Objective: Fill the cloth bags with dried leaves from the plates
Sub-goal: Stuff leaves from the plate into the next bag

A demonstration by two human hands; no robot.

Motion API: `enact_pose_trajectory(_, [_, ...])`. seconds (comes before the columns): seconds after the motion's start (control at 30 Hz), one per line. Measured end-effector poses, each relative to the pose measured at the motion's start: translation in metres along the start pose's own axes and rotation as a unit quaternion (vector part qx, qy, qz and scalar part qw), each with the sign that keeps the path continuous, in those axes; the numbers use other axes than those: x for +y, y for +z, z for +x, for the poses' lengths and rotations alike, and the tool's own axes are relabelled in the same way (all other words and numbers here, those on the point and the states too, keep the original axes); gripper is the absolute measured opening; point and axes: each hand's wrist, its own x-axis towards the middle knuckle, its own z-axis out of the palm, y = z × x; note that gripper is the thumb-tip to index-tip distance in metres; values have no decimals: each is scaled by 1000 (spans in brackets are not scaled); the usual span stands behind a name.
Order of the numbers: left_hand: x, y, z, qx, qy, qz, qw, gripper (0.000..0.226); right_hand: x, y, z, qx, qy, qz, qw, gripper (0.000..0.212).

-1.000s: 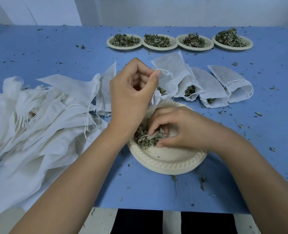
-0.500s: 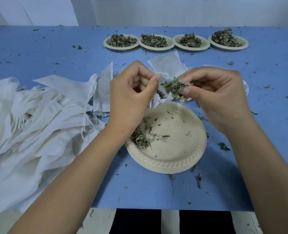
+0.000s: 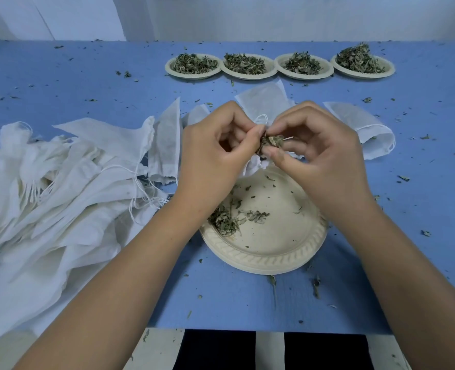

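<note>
Working at a blue table (image 3: 61, 84) speckled with leaf crumbs and backed by a pale wall. Pinching the rim of a cloth bag (image 3: 263, 102) with the left hand (image 3: 210, 156), thumb against curled fingers, and holding its mouth open just beyond the near plate (image 3: 274, 260). Gripping a pinch of dried leaves (image 3: 270, 141) in the fingertips of the right hand (image 3: 325, 161) and pressing it at that mouth, above the plate's far edge. Apparently loading the bag, mid-fill. Probably needing next to let go well inside the opening without spilling, then to reach back for the remaining leaves (image 3: 225, 221) on the plate's left side. Leaving four full plates (image 3: 194, 76) waiting well beyond the plate, and a heap of empty bags (image 3: 61, 182) lying to its left.
</note>
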Motion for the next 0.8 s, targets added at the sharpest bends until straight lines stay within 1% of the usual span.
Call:
enact_pose_trajectory(0.07, [1,1,-2,-13,8,0,1000,18,-1,5,-2,16,-48,-69,996,8])
enact_pose_trajectory(0.13, [2,1,-2,-11,11,-11,1000,19,0,9,-3,6,-68,-127,990,11])
enact_pose_trajectory(0.23, [2,0,-1,2,8,-16,1000,23,-1,5,-1,-11,-59,-120,991,14])
enact_pose_trajectory(0.3, [2,-1,0,9,-2,-19,1000,24,-2,0,0,8,-58,-107,993,15])
enact_pose_trajectory(0.4, [2,0,0,8,-6,-25,1000,25,-2,-1,-1,55,-73,-165,982,20])
enact_pose_trajectory(0.43, [3,0,0,1,-1,-26,1000,24,-3,0,-2,59,-80,-191,977,19])
enact_pose_trajectory(0.47, [3,0,0,-7,6,-28,1000,24,-3,3,-2,53,-89,-218,970,15])
enact_pose_trajectory(0.53, [5,-1,-1,-18,17,-37,999,23,-1,8,-3,9,-103,-248,963,10])
enact_pose_trajectory(0.6, [6,-1,-1,-14,17,-40,999,23,-1,6,-2,-28,-93,-234,967,15])
enact_pose_trajectory(0.63, [6,-1,0,-4,11,-43,999,25,-2,4,-2,-20,-89,-217,972,18])
enact_pose_trajectory(0.7, [6,-1,1,22,0,-46,999,26,-4,-2,-2,27,-97,-193,976,28])
enact_pose_trajectory(0.73, [6,-2,2,29,-2,-47,998,26,-5,-4,-2,30,-100,-194,975,33])
enact_pose_trajectory(0.77, [6,-1,1,29,-1,-49,998,26,-7,-3,-2,8,-98,-202,974,36])
enact_pose_trajectory(0.8, [6,-1,0,24,2,-49,999,25,-7,-1,-3,-35,-92,-216,971,37])
